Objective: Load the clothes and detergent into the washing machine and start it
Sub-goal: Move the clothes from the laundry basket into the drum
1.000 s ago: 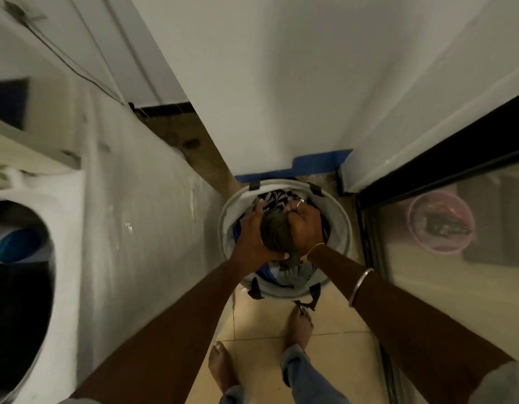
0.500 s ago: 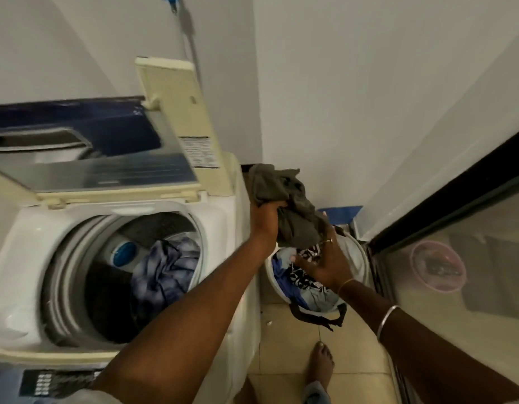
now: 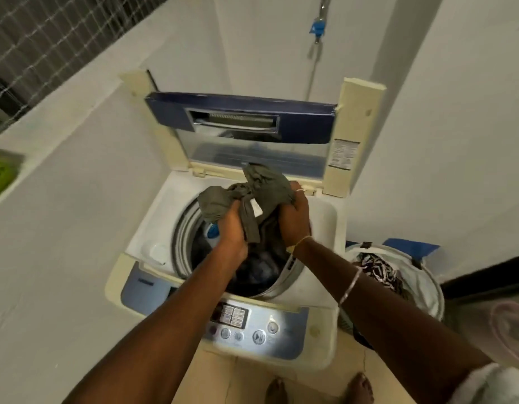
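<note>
Garment [image 3: 269,185] clamped in left hand [image 3: 232,231] & right hand [image 3: 294,220] above drum rim [image 3: 181,228], lid [image 3: 170,112] up behind.

R: silver bangle [image 3: 350,284], yellow thread [image 3: 302,241], wht sleeve [image 3: 491,383].

Olive-grey garment [image 3: 269,186], cream-and-blue washing machine [image 3: 322,228], black-and-white patterned clothes [image 3: 379,269], white basket [image 3: 424,287]
</note>
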A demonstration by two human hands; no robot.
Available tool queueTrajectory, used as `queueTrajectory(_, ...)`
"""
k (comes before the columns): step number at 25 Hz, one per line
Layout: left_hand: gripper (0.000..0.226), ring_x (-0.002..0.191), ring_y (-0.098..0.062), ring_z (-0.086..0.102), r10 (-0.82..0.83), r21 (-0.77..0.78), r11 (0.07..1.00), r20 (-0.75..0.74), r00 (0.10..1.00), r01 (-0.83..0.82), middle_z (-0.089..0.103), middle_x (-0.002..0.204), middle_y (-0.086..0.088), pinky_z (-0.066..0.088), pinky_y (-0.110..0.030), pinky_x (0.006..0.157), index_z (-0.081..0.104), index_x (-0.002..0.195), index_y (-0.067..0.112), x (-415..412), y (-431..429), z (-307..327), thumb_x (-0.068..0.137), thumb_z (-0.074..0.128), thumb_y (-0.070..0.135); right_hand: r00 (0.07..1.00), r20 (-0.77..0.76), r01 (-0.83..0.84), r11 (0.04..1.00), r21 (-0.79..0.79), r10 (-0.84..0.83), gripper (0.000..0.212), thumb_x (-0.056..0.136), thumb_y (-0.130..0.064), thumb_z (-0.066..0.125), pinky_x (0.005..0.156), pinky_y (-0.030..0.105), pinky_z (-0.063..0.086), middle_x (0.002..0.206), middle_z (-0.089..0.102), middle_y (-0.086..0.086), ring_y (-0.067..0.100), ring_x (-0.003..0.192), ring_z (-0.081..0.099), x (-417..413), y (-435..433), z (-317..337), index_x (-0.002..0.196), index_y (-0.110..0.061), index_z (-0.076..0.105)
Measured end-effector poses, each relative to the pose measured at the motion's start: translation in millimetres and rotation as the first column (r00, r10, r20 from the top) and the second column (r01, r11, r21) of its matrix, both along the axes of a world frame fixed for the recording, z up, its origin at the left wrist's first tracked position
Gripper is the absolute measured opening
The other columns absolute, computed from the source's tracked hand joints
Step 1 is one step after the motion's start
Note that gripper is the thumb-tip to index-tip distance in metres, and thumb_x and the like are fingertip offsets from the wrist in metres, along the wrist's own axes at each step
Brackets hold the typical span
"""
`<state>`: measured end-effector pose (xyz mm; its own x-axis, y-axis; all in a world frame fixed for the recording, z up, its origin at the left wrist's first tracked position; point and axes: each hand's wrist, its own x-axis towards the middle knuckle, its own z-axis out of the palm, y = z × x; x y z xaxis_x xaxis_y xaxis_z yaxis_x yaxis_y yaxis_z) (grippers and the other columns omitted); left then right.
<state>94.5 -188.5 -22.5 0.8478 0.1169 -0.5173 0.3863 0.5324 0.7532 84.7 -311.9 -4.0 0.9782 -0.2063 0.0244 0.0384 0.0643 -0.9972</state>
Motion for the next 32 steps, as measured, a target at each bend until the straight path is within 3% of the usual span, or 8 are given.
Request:
queueTrajectory(2, 0.041, 0.106, -0.032, 0.066, -0.142, 0.168, 0.969, -0.214, 0.967, 0.18, 0.071, 0.116, -0.013, 0.054, -0.048, 0.093, 0.07, 0.116, 0.017, 1, 27, -8, 0.089, 0.059, 0.045, 0.975, -0.217, -0.088, 0.975, -0.202, 0.043, 0.027, 0.09, -0.012, 0.059, 0.092, 0.04, 0.053, 0.11, 0.069, 0.016, 0.028, 0.1, 0.065, 23, 20, -39, 0.114, 0.001, 0.061)
queueTrajectory(6, 0.046, 0.087, -0.03, 0.065, -0.155, 0.386, 0.86, -0.428, 0.89, 0.335, 0.07, 0.09, -0.013, 0.053, -0.037, 0.069, 0.073, 0.104, 0.009, -3, 60, -36, 0.071, 0.068, 0.04, 0.789, -0.599, -0.294, 0.939, -0.176, 0.135, 0.092, 0.064, -0.034, 0.075, 0.095, 0.037, 0.052, 0.123, 0.064, 0.012, 0.03, 0.108, 0.063, 23, 23, -90, 0.143, -0.006, 0.04)
queueTrajectory(9, 0.02, 0.076, -0.029, 0.064, -0.035, 0.718, 0.666, -0.243, 0.969, 0.204, 0.066, 0.077, -0.012, 0.051, -0.035, 0.068, 0.071, 0.084, 0.005, -8, 47, -44, 0.082, 0.062, 0.023, 0.833, -0.547, -0.279, 0.915, -0.29, 0.08, 0.061, 0.083, -0.024, 0.071, 0.097, 0.029, 0.044, 0.124, 0.061, 0.009, 0.027, 0.117, 0.058, 10, 10, -69, 0.137, -0.009, 0.048)
queueTrajectory(11, 0.016, 0.078, -0.023, 0.062, -0.126, 0.875, 0.476, -0.034, 0.991, 0.091, 0.065, 0.08, -0.006, 0.046, -0.028, 0.07, 0.066, 0.085, 0.009, -17, 15, -34, 0.092, 0.058, 0.021, 0.913, -0.406, -0.192, 0.908, -0.371, 0.027, 0.038, 0.091, -0.023, 0.063, 0.096, 0.031, 0.048, 0.11, 0.065, 0.003, 0.015, 0.102, 0.063, 1, -8, -52, 0.126, -0.011, 0.057)
queueTrajectory(15, 0.01, 0.079, -0.004, 0.06, -0.404, 0.905, 0.422, 0.241, 0.882, -0.054, 0.061, 0.087, 0.012, 0.047, -0.018, 0.072, 0.057, 0.099, 0.024, -38, -76, -16, 0.101, 0.051, 0.03, 0.987, -0.096, 0.102, 0.963, -0.248, -0.129, 0.006, 0.096, -0.028, 0.058, 0.073, 0.029, 0.056, 0.078, 0.066, -0.004, 0.008, 0.073, 0.064, -35, -63, -38, 0.099, -0.023, 0.061)
queueTrajectory(21, 0.015, 0.088, -0.007, 0.06, -0.671, 0.93, 0.367, 0.257, 0.695, 0.01, 0.062, 0.098, 0.01, 0.051, -0.023, 0.079, 0.054, 0.11, 0.025, -44, -239, -45, 0.105, 0.043, 0.034, 0.905, -0.063, 0.381, 0.867, -0.32, -0.42, 0.013, 0.098, -0.029, 0.058, 0.062, 0.018, 0.048, 0.074, 0.064, -0.008, 0.003, 0.068, 0.061, -70, -200, -75, 0.09, -0.02, 0.061)
queueTrajectory(27, 0.014, 0.082, -0.008, 0.058, -0.729, 0.947, 0.277, 0.096, 0.678, 0.163, 0.06, 0.09, 0.007, 0.052, -0.029, 0.073, 0.053, 0.099, 0.027, -47, -345, -130, 0.105, 0.041, 0.031, 0.851, -0.236, 0.348, 0.84, -0.417, -0.47, 0.012, 0.098, -0.03, 0.056, 0.062, 0.02, 0.048, 0.075, 0.066, -0.005, 0.006, 0.069, 0.063, -82, -320, -158, 0.088, -0.024, 0.058)
queueTrajectory(32, 0.021, 0.089, -0.01, 0.061, -0.69, 0.929, 0.219, -0.069, 0.721, 0.298, 0.067, 0.097, -0.002, 0.053, -0.035, 0.086, 0.063, 0.106, 0.014, -43, -380, -245, 0.103, 0.047, 0.027, 0.821, -0.389, 0.152, 0.817, -0.556, -0.418, 0.013, 0.097, -0.031, 0.054, 0.063, 0.026, 0.047, 0.071, 0.065, -0.004, 0.011, 0.067, 0.062, -75, -387, -272, 0.086, -0.025, 0.057)
